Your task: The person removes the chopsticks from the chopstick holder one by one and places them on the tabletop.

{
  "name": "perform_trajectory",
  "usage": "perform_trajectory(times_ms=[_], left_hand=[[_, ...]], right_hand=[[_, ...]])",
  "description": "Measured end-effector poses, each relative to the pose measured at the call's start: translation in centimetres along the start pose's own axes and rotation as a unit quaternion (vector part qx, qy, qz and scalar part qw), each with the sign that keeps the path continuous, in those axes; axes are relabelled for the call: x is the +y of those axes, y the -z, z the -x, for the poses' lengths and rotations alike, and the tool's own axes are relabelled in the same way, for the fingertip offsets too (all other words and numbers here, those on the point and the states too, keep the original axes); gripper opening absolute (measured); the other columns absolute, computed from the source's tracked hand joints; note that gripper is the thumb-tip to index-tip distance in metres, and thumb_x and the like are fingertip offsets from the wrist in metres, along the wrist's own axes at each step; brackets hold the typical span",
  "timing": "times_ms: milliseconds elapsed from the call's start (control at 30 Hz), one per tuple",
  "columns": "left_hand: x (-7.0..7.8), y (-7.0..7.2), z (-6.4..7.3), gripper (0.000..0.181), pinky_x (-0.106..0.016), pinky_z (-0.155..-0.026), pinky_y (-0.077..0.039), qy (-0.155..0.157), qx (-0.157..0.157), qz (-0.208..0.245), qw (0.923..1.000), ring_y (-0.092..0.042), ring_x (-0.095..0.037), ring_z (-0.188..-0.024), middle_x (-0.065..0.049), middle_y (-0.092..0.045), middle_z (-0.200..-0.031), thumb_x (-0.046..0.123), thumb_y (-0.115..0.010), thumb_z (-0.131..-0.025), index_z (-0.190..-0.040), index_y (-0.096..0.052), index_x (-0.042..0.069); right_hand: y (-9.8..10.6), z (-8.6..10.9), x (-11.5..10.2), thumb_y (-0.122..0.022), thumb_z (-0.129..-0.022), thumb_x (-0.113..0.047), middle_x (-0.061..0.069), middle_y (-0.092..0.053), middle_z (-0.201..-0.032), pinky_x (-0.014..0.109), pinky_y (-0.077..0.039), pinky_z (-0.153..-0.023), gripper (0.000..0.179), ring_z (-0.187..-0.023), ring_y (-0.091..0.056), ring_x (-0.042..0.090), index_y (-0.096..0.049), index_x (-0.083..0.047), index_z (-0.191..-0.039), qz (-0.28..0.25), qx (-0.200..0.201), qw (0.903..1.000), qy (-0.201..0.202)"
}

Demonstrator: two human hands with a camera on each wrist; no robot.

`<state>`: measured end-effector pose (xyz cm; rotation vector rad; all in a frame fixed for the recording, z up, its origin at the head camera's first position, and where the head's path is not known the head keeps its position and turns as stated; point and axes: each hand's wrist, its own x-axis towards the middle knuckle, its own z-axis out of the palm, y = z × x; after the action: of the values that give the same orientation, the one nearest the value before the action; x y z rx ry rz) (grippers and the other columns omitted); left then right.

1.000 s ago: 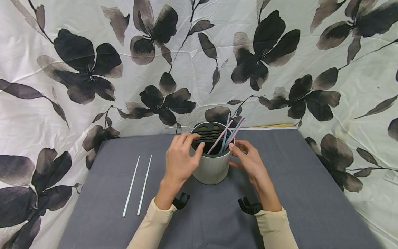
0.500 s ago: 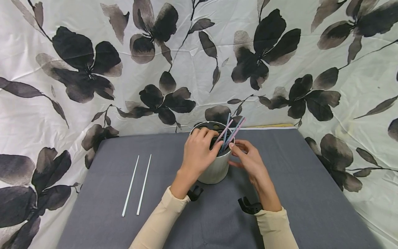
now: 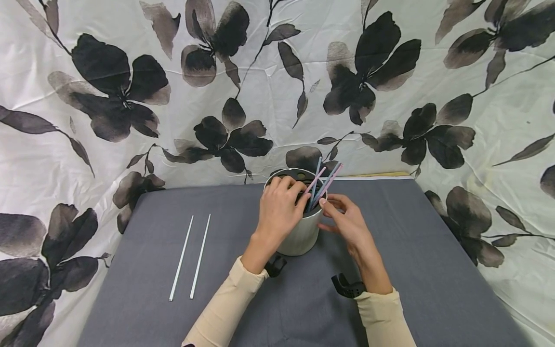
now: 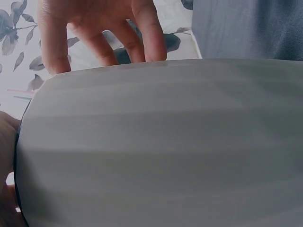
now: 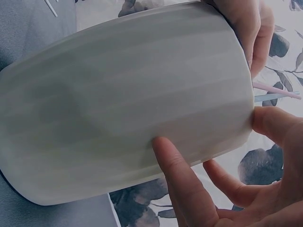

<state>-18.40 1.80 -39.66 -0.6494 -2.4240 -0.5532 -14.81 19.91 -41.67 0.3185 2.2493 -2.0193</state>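
Observation:
In the head view a pale, round pot (image 3: 297,239) stands upright at the table's back. Pink (image 3: 333,176) and blue straws (image 3: 319,166) lean out of its right side. My left hand (image 3: 279,205) reaches over the near left rim, its fingers bent down into the mouth and its thumb close beside the straws. Those fingertips are hidden, so I cannot tell whether they hold anything. My right hand (image 3: 347,219) rests against the pot's right side. Its thumb is at the rim, and in the right wrist view a fairly straight finger (image 5: 173,163) touches the wall.
Two white straws (image 3: 181,260) lie side by side on the grey tablecloth (image 3: 143,270), left of the pot. A floral curtain (image 3: 277,86) hangs right behind the table. A yellow-and-white strip (image 3: 377,176) shows along the back edge.
My left hand has moved right, from the pot's left rim to over its mouth, and the fingers have dipped inside. The right hand has kept its place; pot and straws look unmoved.

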Motion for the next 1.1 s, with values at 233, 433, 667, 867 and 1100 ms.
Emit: perform_trajectory(times_ms=[233, 433, 667, 867, 1100], left_hand=[[-0.1, 0.0, 0.1, 0.021, -0.040, -0.085, -0.054, -0.020, 0.016, -0.016, 0.9995, -0.064, -0.021, -0.097, 0.002, -0.071, -0.100, 0.036, -0.065, -0.105, -0.104, -0.077, 0.020], [-0.2, 0.2, 0.2, 0.024, -0.038, -0.084, -0.053, -0.028, 0.049, -0.006, 0.9984, -0.064, -0.021, -0.099, 0.001, -0.071, -0.104, 0.035, -0.058, -0.108, -0.106, -0.075, 0.019], [-0.3, 0.6, -0.1, 0.025, -0.036, -0.088, -0.055, -0.040, 0.092, 0.046, 0.9939, -0.064, -0.020, -0.099, 0.000, -0.070, -0.105, 0.032, -0.056, -0.109, -0.109, -0.074, 0.016], [-0.1, 1.1, -0.3, 0.024, -0.034, -0.093, -0.057, -0.042, 0.122, 0.108, 0.9857, -0.067, -0.019, -0.104, -0.001, -0.070, -0.107, 0.029, -0.055, -0.110, -0.109, -0.072, 0.013], [0.3, 2.1, -0.8, 0.022, -0.034, -0.081, -0.058, -0.046, 0.163, 0.155, 0.9733, -0.066, -0.018, -0.092, -0.003, -0.070, -0.101, 0.027, -0.056, -0.109, -0.107, -0.070, 0.010]], right_hand=[[0.0, 0.0, -0.1, -0.065, -0.103, -0.043, 0.022, -0.041, -0.154, 0.039, -0.064, -0.088, 0.069, -0.136, -0.050, 0.040, -0.040, -0.006, -0.155, -0.005, -0.002, 1.0000, 0.000], [0.0, 0.0, -0.1, -0.065, -0.103, -0.042, 0.022, -0.041, -0.154, 0.043, -0.063, -0.091, 0.069, -0.138, -0.049, 0.040, -0.039, -0.006, -0.156, -0.007, -0.003, 1.0000, -0.005], [0.0, 0.0, -0.2, -0.065, -0.103, -0.043, 0.022, -0.041, -0.153, 0.042, -0.063, -0.090, 0.069, -0.137, -0.049, 0.040, -0.040, -0.005, -0.155, -0.006, 0.001, 1.0000, -0.004], [0.0, 0.0, -0.2, -0.066, -0.102, -0.043, 0.022, -0.041, -0.154, 0.035, -0.065, -0.085, 0.070, -0.138, -0.049, 0.040, -0.040, -0.005, -0.155, -0.008, 0.000, 1.0000, -0.005], [0.0, 0.0, -0.2, -0.066, -0.102, -0.044, 0.022, -0.042, -0.153, 0.044, -0.063, -0.092, 0.070, -0.137, -0.049, 0.040, -0.040, -0.005, -0.155, -0.008, 0.003, 1.0000, -0.004]])
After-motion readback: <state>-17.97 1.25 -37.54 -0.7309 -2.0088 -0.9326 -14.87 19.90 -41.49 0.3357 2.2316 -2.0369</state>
